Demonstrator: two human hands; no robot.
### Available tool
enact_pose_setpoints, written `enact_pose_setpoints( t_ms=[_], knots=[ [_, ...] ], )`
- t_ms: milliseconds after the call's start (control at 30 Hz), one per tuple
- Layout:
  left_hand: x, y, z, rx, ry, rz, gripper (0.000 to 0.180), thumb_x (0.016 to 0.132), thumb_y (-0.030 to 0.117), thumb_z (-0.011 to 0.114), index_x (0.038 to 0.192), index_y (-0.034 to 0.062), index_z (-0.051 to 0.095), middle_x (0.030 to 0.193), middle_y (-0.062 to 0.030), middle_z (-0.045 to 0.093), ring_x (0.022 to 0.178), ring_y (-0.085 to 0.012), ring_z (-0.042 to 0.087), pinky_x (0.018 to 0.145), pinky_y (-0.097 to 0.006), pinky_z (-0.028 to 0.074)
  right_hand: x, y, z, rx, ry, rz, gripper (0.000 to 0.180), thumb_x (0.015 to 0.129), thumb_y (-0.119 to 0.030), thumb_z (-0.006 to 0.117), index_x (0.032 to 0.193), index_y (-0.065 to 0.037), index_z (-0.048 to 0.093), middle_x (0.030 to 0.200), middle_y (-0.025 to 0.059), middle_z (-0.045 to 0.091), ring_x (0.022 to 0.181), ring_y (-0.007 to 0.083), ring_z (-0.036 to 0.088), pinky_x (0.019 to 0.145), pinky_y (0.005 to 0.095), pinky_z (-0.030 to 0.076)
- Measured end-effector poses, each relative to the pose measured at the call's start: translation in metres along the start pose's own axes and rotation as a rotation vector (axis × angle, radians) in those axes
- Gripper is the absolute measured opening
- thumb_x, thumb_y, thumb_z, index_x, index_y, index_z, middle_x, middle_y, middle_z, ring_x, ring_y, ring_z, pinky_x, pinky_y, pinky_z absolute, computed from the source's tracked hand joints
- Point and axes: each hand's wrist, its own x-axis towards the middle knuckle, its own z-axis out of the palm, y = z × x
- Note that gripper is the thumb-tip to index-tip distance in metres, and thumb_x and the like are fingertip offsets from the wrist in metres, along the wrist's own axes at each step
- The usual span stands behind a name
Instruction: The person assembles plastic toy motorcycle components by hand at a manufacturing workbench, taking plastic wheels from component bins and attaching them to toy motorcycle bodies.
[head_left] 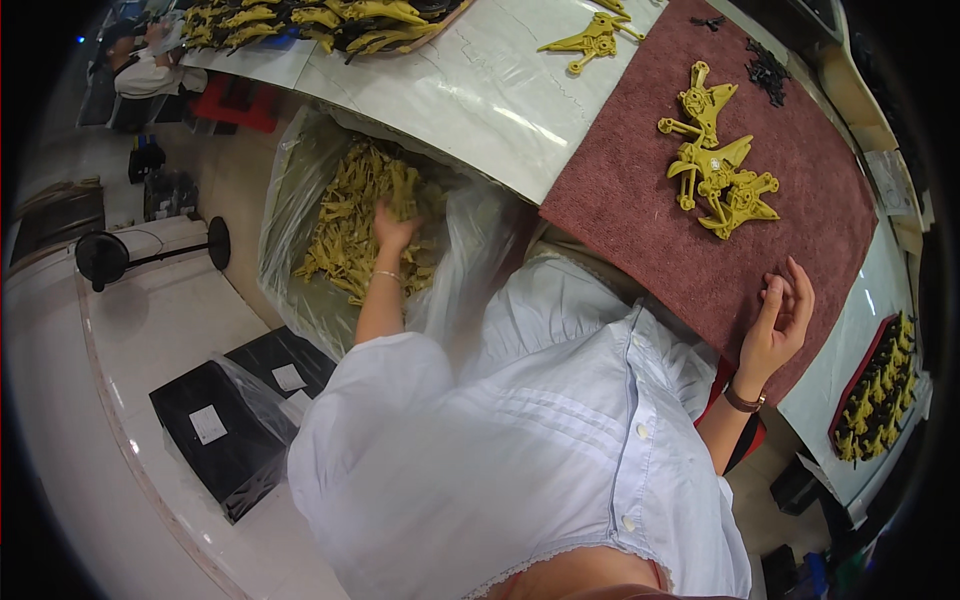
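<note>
In the head view, a heap of yellow parts is held in a clear plastic bag, just beside the near edge of the bench. The left hand is lowered onto the heap, near its right side. Its fingers are partly lost among the parts, so whether one is pinched cannot be told.

The right hand is held palm inward over the near right part of a maroon mat, its fingers loosely spread and slightly bent, with the thumb apart; whether the mat is touched cannot be told. A brown-strapped watch is worn on that wrist.

On the middle of the mat, a cluster of yellow pieces is laid close together. Small black pieces are gathered near the mat's far right corner, and a few more are placed by its far edge. Left of the mat, a single yellow bracket is set toward the bench's far edge. Yellow and black items are piled at the bench's far left, and more are lined up in a red-edged tray at its right end.
</note>
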Motion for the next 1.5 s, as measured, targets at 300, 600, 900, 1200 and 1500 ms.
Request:
enact_pose_setpoints(
  t_ms=[300,600,900,1200,1500],
  knots=[
    [-0.058,0.063,-0.112,-0.562,0.235,-0.007,0.073,0.063,-0.004,0.076,0.128,0.0066,0.044,0.112,-0.0104,0.058,0.094,-0.0206,0.061,0.08,-0.032,0.052,0.001,-0.003,-0.001,0.036,0.023,0.011,0.028,0.094,-0.005,0.056,0.121,0.002,0.056,0.119,0.0091,0.056,0.092,0.0121,0.06,0.078,0.0233,0.049],
    [-0.13,0.357,-0.092,-0.392,-0.039,1.106,0.067,0.055,0.009,0.078,0.118,0.0122,0.056,0.109,-0.0109,0.059,0.102,-0.0308,0.057,0.089,-0.039,0.047,0.002,-0.007,0.002,0.06,0.065,0.019,0.025,0.092,-0.003,0.058,0.116,0.001,0.059,0.118,0.0091,0.056,0.09,0.0119,0.06,0.074,0.0219,0.049],
    [-0.229,0.479,0.03,0.113,-0.232,1.555,0.059,0.061,0.016,0.081,0.114,0.0163,0.056,0.115,-0.0149,0.052,0.107,-0.032,0.052,0.07,-0.04,0.054,0.004,-0.01,0.003,0.485,0.274,0.076,0.046,0.104,-0.029,0.032,0.135,0.004,0.04,0.13,0.0183,0.047,0.112,0.0265,0.055,0.085,0.0365,0.054],
    [-0.16,0.426,-0.021,-0.436,-0.14,1.592,0.075,0.068,0.021,0.083,0.132,0.0041,0.048,0.133,-0.0158,0.048,0.121,-0.0296,0.048,0.101,-0.038,0.038,0.004,-0.006,-0.007,0.112,0.188,0.056,0.027,0.094,-0.01,0.057,0.118,0.001,0.057,0.129,0.012,0.045,0.113,0.0186,0.054,0.085,0.0292,0.054],
    [0.033,0.038,0.004,0.123,-0.039,0.248,0.046,0.084,0.011,0.059,0.126,-0.0063,0.048,0.123,-0.0245,0.056,0.111,-0.0338,0.057,0.094,-0.041,0.044,0.009,-0.013,-0.003,-0.001,0.194,0.022,0.025,0.092,-0.008,0.06,0.116,-0.001,0.06,0.129,0.0114,0.046,0.114,0.0182,0.053,0.083,0.0281,0.052]
  ],
)
